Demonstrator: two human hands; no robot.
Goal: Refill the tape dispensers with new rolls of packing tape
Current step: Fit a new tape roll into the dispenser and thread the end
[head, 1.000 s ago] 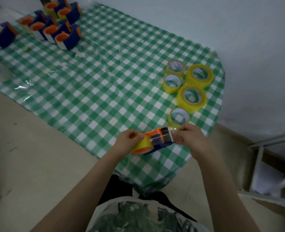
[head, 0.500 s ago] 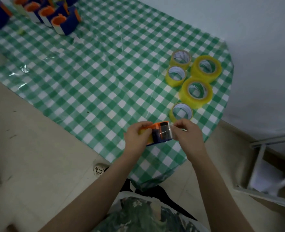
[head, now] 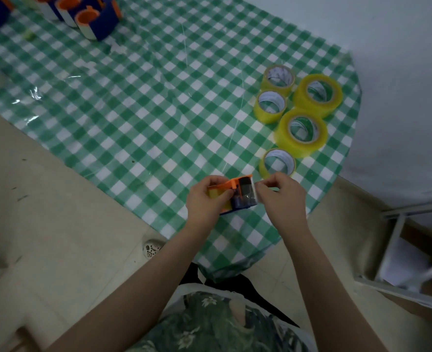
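My left hand (head: 204,199) grips a blue and orange tape dispenser (head: 240,195) with a yellow roll inside, held just above the near edge of the green checked table (head: 146,110). At the dispenser's cutter end, my right hand (head: 278,196) pinches the clear tape end. Several yellow tape rolls (head: 301,132) lie flat on the table just beyond my hands, the nearest one (head: 278,165) close to my right fingers. Several more blue and orange dispensers (head: 93,19) stand at the far left corner.
The table's near edge runs diagonally, with its cloth hanging over the corner in front of me. Beige floor with a round drain cover (head: 152,247) lies to the left. A metal frame (head: 400,237) stands at the right by the white wall.
The dispenser has turned in my left hand, so the yellow roll's side is now mostly hidden. My right hand stays pinched at the cutter end. The view has tilted down towards the table's near edge.
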